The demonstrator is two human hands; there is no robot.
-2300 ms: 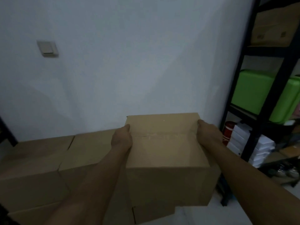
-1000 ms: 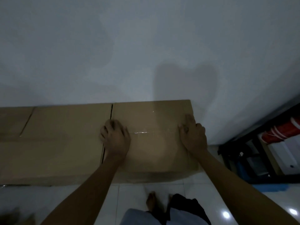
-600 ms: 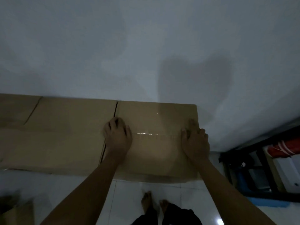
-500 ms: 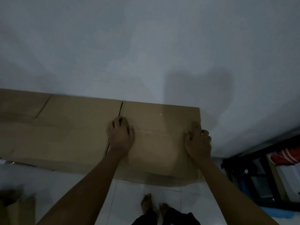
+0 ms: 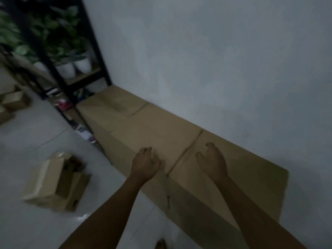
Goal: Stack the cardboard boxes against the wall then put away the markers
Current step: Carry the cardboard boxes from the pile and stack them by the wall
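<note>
A row of brown cardboard boxes stands against the white wall. The nearest box (image 5: 248,169) is on the right, a middle box (image 5: 158,133) sits beside it, and a far box (image 5: 115,103) ends the row by the shelf. My left hand (image 5: 145,163) hovers over the middle box's near edge, fingers loosely curled and holding nothing. My right hand (image 5: 212,160) hovers over the nearest box, fingers apart and empty. An open cardboard box (image 5: 53,184) lies on the floor at the left with dark items inside. No markers can be made out.
A black metal shelf (image 5: 53,69) stands at the upper left with potted plants in white pots (image 5: 71,66) and clutter below. More small cardboard boxes (image 5: 14,102) sit on the white tiled floor (image 5: 36,137) at the far left.
Both hands have let go of the box, which stands in the row at the wall. My view has swung left, bringing the plant shelf and the open floor box into sight.
</note>
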